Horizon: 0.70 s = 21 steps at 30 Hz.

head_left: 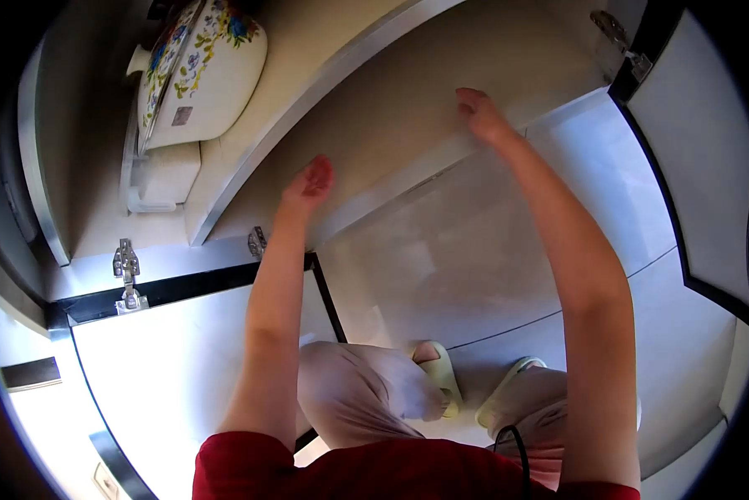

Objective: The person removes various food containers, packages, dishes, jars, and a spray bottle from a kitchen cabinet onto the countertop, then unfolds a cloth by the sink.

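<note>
Both of my hands reach into the lower compartment of a cabinet, well apart from each other. My left hand [310, 181] is over the left part of the bottom shelf [383, 125], palm turned inward and slightly blurred. My right hand [480, 115] is farther right over the same shelf, its fingers loosely bent and partly hidden by its own back. I see nothing held in either hand. Whether they touch the shelf, I cannot tell. On the upper shelf at left stands a white pot with a flower pattern [212, 92].
A pale box [166, 175] sits under the pot, beside a clear plastic piece [151, 205]. Open cabinet doors flank me: a left door [166, 367] and a right door [699, 142], with metal hinges [127, 271]. My slippered feet [441, 379] stand on the tiled floor [441, 275].
</note>
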Tool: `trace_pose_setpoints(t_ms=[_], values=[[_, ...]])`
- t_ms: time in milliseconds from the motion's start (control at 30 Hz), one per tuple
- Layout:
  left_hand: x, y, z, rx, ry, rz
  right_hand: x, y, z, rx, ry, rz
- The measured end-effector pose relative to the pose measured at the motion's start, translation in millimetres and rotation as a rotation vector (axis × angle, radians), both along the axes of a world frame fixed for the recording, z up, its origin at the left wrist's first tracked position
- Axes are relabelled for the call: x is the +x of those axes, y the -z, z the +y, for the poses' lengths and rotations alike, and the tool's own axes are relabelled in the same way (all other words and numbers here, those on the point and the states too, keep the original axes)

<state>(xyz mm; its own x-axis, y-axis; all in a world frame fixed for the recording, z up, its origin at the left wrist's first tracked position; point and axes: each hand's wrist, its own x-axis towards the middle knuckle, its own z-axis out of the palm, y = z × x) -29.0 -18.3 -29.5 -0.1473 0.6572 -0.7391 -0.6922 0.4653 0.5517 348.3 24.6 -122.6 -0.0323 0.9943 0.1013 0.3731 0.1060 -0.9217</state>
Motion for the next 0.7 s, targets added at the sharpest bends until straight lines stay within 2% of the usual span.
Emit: trace_pose_setpoints(t_ms=[33,100,133,200,233,300,467,700], values=[[-7,2,-2,0.003,-0.041,-0.011,0,-8,-8,-0.012,0.002,0.013],[-24,7,6,0.016,-0.070,-0.006,3,-27,-14,-0.052,-0.039,-0.524],[-39,14,13,0.070,-0.131,0.011,2,-28,-14,-0.058,-0.034,-0.508],[-89,39,46,0.122,-0.182,0.044,0,-29,-15,-0.091,-0.092,-0.736],[-95,40,56,0.154,-0.224,0.114,1,-26,-17,-0.098,-0.094,-0.728],[-92,30,79,0.217,-0.269,0.298,0,-20,-22,-0.018,-0.049,-0.881],[-80,-15,130,0.274,-0.295,0.567,-7,-4,-36,0.124,0.032,-0.952],[-84,-19,181,0.279,-0.280,0.691,-7,-3,-31,0.154,0.051,-0.974]])
